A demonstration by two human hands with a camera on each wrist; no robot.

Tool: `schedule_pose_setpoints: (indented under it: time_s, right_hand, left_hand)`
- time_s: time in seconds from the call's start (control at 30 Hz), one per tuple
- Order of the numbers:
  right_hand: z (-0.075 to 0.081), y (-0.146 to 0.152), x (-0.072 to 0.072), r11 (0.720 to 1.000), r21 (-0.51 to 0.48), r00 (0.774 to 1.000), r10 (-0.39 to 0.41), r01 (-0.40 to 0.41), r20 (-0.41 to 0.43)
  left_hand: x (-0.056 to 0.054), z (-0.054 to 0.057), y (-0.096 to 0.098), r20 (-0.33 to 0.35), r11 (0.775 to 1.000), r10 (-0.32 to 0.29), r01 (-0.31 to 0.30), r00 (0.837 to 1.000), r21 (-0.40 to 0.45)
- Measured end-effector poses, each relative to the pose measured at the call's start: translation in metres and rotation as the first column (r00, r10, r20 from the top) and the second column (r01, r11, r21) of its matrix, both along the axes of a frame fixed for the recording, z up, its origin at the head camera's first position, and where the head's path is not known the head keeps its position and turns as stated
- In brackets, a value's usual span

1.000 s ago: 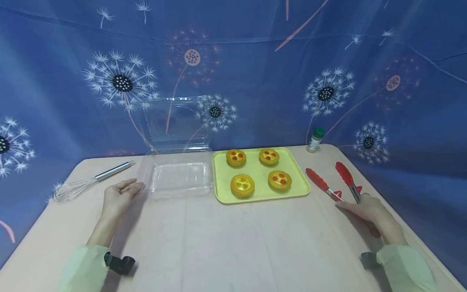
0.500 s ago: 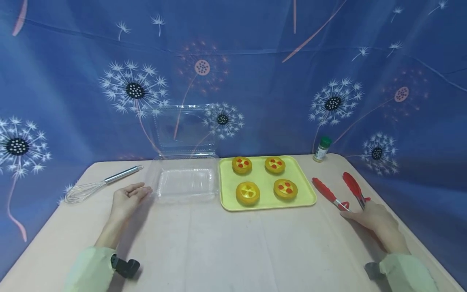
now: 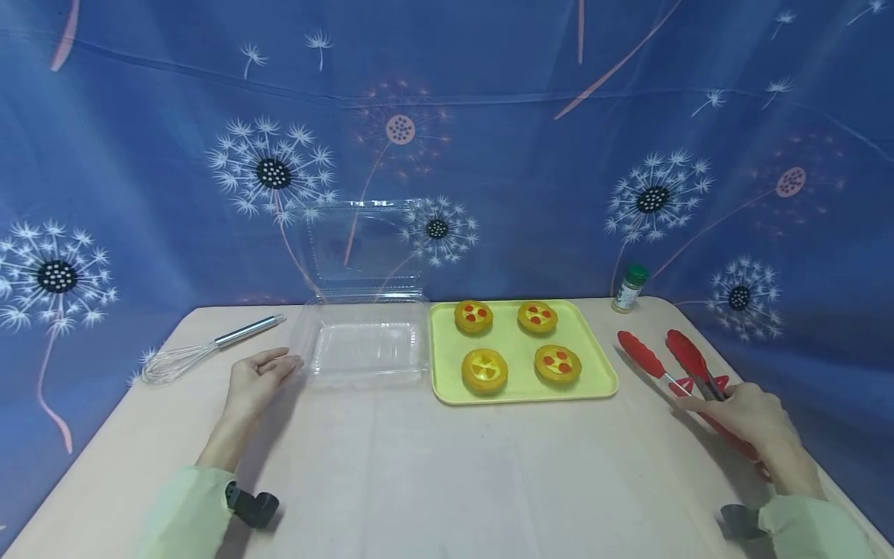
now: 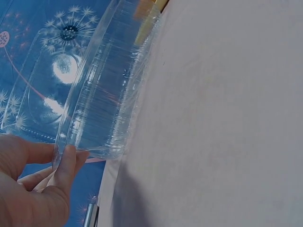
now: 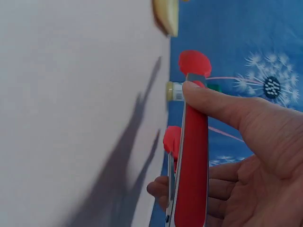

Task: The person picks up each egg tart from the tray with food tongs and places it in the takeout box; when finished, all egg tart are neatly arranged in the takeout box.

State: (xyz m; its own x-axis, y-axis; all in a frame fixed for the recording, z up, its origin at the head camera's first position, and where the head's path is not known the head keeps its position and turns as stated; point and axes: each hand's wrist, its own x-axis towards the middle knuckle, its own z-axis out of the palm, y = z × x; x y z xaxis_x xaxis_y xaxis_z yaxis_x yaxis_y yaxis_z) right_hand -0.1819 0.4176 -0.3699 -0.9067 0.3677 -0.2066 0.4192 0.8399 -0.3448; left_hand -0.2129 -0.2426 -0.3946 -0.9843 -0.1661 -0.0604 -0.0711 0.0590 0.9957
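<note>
My left hand pinches the left rim of a clear plastic clamshell box, as the left wrist view shows. Its base lies on the table, and its lid stands raised against the cloth behind. My right hand grips red-handled tongs, thumb on one arm and fingers round the other. The two red tips of the tongs are spread apart, above the table at the right. Several egg tarts, one of them the plain front-left tart, sit on a yellow tray between the hands.
A whisk lies at the left, past my left hand. At the back right corner stands a small green-capped seasoning jar. A blue dandelion-print cloth hangs behind the pale table.
The head view has shifted, so everything appears lower and further right. My right hand has lifted the tongs slightly off the table. The left hand stays at the box's rim.
</note>
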Motion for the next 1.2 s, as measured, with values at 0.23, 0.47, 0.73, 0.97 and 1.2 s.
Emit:
schedule_pose_setpoints:
  time_s: [0.23,0.47,0.73,0.97,1.2]
  right_hand:
    - [0.020,-0.009,0.004,0.996,-0.023,0.993,0.081,-0.083,-0.086]
    - [0.040,-0.047,0.006,0.988,-0.011,0.968,0.150,-0.155,-0.199]
    - [0.047,-0.078,-0.010,0.966,0.064,0.926,0.258,-0.250,-0.275]
    - [0.041,-0.092,-0.030,0.942,0.070,0.895,0.334,-0.329,-0.297]
    - [0.037,-0.102,-0.048,0.923,0.080,0.885,0.385,-0.377,-0.262]
  left_hand:
    - [-0.003,-0.002,0.002,0.022,1.000,0.018,-0.017,1.000,-0.025]
    - [-0.001,0.002,0.001,0.018,0.999,0.007,-0.006,1.000,-0.038]
    - [0.001,0.000,0.000,0.038,0.998,0.001,0.002,0.999,-0.063]
    - [0.002,0.000,0.001,0.027,0.999,-0.002,0.004,1.000,-0.046]
    - [0.003,-0.001,0.001,0.021,0.999,-0.009,0.010,1.000,-0.048]
